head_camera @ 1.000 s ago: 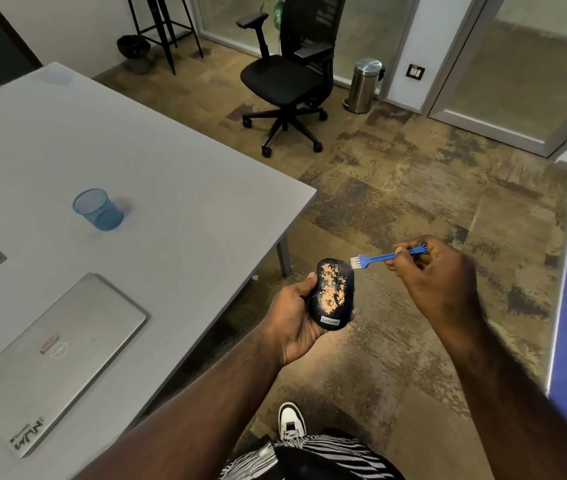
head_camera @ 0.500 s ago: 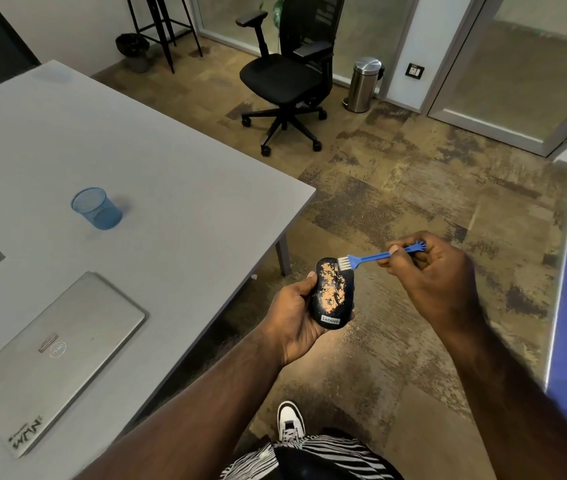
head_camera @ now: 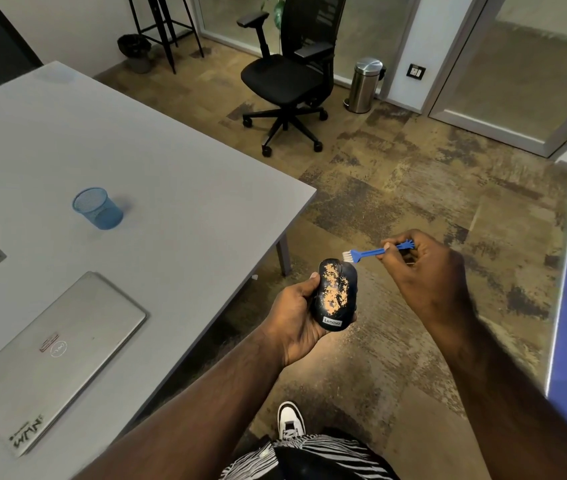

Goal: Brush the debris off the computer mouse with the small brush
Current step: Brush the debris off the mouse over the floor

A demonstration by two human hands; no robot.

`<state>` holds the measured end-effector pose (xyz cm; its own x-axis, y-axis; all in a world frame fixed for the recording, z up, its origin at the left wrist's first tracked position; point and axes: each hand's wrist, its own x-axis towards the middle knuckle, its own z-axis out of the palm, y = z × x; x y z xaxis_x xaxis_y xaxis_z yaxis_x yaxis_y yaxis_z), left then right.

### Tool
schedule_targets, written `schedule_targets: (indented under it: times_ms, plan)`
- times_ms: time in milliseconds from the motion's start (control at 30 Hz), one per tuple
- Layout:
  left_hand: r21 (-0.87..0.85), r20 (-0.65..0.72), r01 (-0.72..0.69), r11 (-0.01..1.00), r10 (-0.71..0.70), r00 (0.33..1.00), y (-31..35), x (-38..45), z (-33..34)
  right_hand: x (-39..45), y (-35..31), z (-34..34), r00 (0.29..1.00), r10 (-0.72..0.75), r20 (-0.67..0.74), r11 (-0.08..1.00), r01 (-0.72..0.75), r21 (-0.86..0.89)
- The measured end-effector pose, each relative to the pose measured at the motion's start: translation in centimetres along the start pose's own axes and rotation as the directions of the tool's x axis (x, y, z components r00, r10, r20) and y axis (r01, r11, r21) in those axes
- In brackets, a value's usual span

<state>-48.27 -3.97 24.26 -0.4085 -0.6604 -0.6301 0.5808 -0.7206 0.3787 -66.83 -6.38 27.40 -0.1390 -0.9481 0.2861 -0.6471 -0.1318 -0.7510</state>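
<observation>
1. The left hand (head_camera: 296, 317) is wrapped around the black mouse (head_camera: 337, 295), holding it off the bench, over the floor.
2. The right hand (head_camera: 424, 268) pinches the little blue brush (head_camera: 374, 252), its bristles just at the mouse's far end.
3. Orange debris (head_camera: 334, 289) covers the mouse's top.
4. Best to sweep lightly, away from the left hand, keeping the mouse tilted so crumbs fall.
</observation>
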Motion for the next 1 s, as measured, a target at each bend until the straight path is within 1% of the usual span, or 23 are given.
schedule_targets:
  times_ms: [67, 133, 167, 233, 267, 300, 367, 433, 500, 567, 600, 667, 733, 767, 833, 933, 1000]
  plan:
    - [-0.006, 0.002, 0.009, 1.000, -0.009, 1.000, -0.1, 0.0, 0.0, 0.2, 0.1, -0.1, 0.999, 0.034, -0.024, 0.999, -0.033, 0.035]
    - [-0.009, 0.004, 0.002, 1.000, -0.002, 1.000, -0.1, 0.0, 0.2, 0.2, 0.0, -0.2, 0.999, 0.046, -0.001, 0.995, -0.046, 0.084]
    - [-0.010, 0.006, -0.004, 1.000, 0.004, 1.000, -0.1, 0.0, 0.2, 0.1, 0.0, -0.3, 0.999, 0.037, 0.022, 0.997, -0.039, 0.073]
    - [-0.010, 0.004, -0.009, 1.000, 0.009, 1.000, -0.1, 0.0, 0.2, 0.0, 0.2, -0.3, 0.999, 0.025, 0.041, 1.000, -0.024, -0.018]
    - [-0.007, -0.001, -0.008, 1.000, 0.008, 1.000, -0.1, 0.0, 0.3, 0.1, 0.3, -0.3, 0.999, 0.033, 0.022, 0.998, -0.032, -0.055]
    - [-0.003, -0.004, -0.005, 1.000, 0.005, 1.000, -0.1, -0.1, 0.3, 0.3, 0.5, -0.4, 0.999, 0.048, 0.001, 0.997, -0.048, -0.057]
    - [0.003, -0.005, -0.001, 1.000, 0.001, 1.000, -0.1, -0.2, 0.3, 0.3, 0.6, -0.6, 0.997, 0.079, -0.006, 0.996, -0.078, 0.030]
    - [0.004, -0.002, -0.007, 1.000, 0.007, 1.000, 0.0, -0.3, 0.4, 0.2, 0.4, -0.5, 0.995, 0.090, 0.035, 0.991, -0.093, 0.101]
    - [0.005, 0.005, -0.008, 1.000, 0.008, 1.000, 0.1, -0.3, 0.4, 0.1, 0.6, -0.5, 0.995, 0.073, 0.061, 0.997, -0.075, 0.030]
    - [-0.003, 0.006, -0.005, 1.000, 0.005, 1.000, 0.1, -0.4, 0.4, 0.3, 0.8, -0.7, 0.996, 0.085, 0.017, 0.995, -0.084, -0.059]
    - [-0.008, 0.007, -0.004, 1.000, 0.004, 1.000, 0.1, -0.4, 0.3, 0.4, 1.0, -0.8, 0.994, 0.108, -0.007, 0.993, -0.108, -0.046]
    - [-0.019, 0.005, -0.009, 1.000, 0.009, 1.000, 0.2, -0.4, 0.2, 0.4, 1.1, -1.2, 0.986, 0.166, -0.008, 0.981, -0.164, 0.100]
    - [-0.033, -0.005, -0.024, 0.999, 0.023, 1.000, 0.3, -0.2, 0.1, -0.1, 0.8, -1.4, 0.985, 0.170, 0.040, 0.952, -0.174, 0.251]
    - [-0.040, -0.009, -0.027, 0.999, 0.027, 1.000, 0.3, -0.2, 0.1, -0.4, 0.6, -1.4, 0.987, 0.147, 0.073, 0.945, -0.161, 0.285]
    - [-0.051, -0.019, -0.032, 0.998, 0.031, 0.999, 0.4, -0.1, 0.0, -1.0, 0.5, -1.3, 0.988, 0.116, 0.104, 0.957, -0.139, 0.255]
    - [-0.055, -0.018, -0.031, 0.998, 0.030, 0.999, 0.3, 0.0, -0.1, -1.1, 0.8, -1.3, 0.990, 0.138, 0.033, 0.979, -0.141, 0.144]
    - [-0.060, -0.014, -0.028, 0.998, 0.027, 1.000, 0.2, 0.0, -0.1, -1.0, 0.8, -1.4, 0.989, 0.145, -0.008, 0.977, -0.142, 0.161]
